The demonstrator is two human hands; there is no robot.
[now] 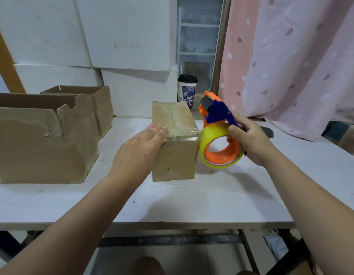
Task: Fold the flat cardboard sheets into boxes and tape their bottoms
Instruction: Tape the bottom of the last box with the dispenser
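The left hand (140, 149) lies flat, fingers straight and together, pressing the taped near top edge of the small closed box (176, 159) in the middle of the white table (192, 205). Just right of it, the right hand (249, 141) curls round the handle of the tape dispenser (217, 124). Two open boxes (39, 139) stand far left, a lidded cup (187, 90) behind and a pink curtain (291, 66) to the right. The small box sits well back from the table's near edge.
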